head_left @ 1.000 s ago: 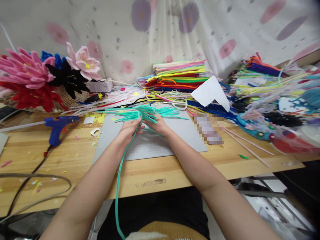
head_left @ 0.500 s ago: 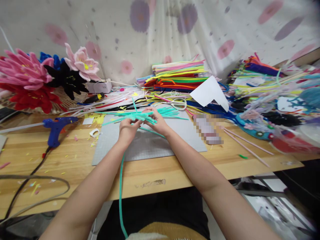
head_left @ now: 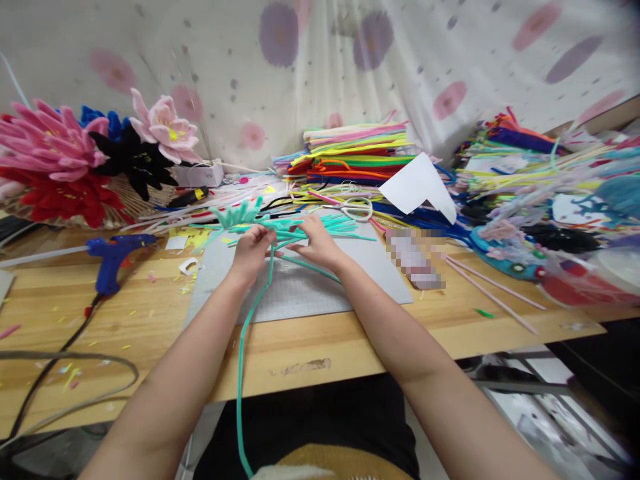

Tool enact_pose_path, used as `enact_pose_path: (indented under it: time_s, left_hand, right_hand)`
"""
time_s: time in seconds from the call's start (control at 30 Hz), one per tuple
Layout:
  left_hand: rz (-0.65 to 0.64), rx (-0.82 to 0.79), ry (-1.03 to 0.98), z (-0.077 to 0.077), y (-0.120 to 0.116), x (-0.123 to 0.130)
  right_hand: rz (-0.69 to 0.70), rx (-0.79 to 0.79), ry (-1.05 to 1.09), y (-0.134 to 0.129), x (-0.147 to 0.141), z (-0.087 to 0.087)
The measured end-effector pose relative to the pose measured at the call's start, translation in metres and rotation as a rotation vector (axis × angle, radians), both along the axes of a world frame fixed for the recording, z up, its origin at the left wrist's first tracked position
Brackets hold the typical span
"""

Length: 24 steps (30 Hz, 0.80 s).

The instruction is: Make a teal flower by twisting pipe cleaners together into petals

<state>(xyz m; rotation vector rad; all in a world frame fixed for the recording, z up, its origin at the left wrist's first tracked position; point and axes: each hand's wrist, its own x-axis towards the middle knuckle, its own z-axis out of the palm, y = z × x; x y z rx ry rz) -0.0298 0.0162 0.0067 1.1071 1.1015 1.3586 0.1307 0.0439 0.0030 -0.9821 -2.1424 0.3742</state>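
Note:
My left hand (head_left: pixel 253 251) is closed on a bunch of bent teal pipe cleaners (head_left: pixel 239 213), whose fuzzy looped ends fan out beyond the knuckles to the left. A long teal pipe cleaner (head_left: pixel 242 360) runs from these fingers over the table edge to the lap. Just to the right, my right hand (head_left: pixel 317 245) has its thumb and fingers spread apart, with no hold visible. Loose teal pipe cleaners (head_left: pixel 343 227) lie behind it on a grey board (head_left: pixel 320 293), and one strand passes beneath the right wrist.
A blue glue gun (head_left: pixel 111 261) with its cord lies at the left, near fluffy flowers (head_left: pixel 137 160). White-handled scissors (head_left: pixel 361 209), cut white paper (head_left: pixel 420 183) and stacked coloured pipe cleaners (head_left: pixel 355 153) sit behind the board. Pink strips (head_left: pixel 493 297) lie at the right.
The teal bunch has turned, its looped ends now pointing up and left instead of lying across both hands. My right hand has come off the bunch and its fingers have spread.

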Motion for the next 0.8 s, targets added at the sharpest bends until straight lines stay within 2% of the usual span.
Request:
enact_pose_path:
  time_s: [0.1,0.17,0.23,0.4,0.57,0.7,0.8]
  left_hand:
    - [-0.128,-0.040,-0.034,0.002,-0.002,0.000]
    - [-0.167,-0.069,-0.055,0.003,-0.004,0.001]
    - [-0.121,-0.068,-0.049,0.002,-0.004,0.003]
    - [0.127,-0.044,0.009,-0.004,0.000,0.006]
    - [0.264,-0.072,0.063,-0.007,0.004,0.007]
    - [0.319,-0.062,0.143,-0.010,0.007,0.004]
    - [0.361,-0.063,0.166,-0.011,0.009,0.001]
  right_hand:
    - [-0.099,0.055,-0.047,0.004,-0.003,-0.006]
    - [-0.147,0.084,-0.054,0.005,-0.004,-0.009]
    - [-0.187,0.113,-0.054,0.004,-0.003,-0.008]
    - [-0.241,0.155,-0.029,-0.003,-0.001,0.000]
    - [-0.246,-0.035,0.017,-0.002,-0.008,-0.002]
    - [-0.248,-0.296,0.142,0.005,-0.009,-0.005]
    - [-0.223,-0.393,0.177,0.005,-0.004,-0.001]
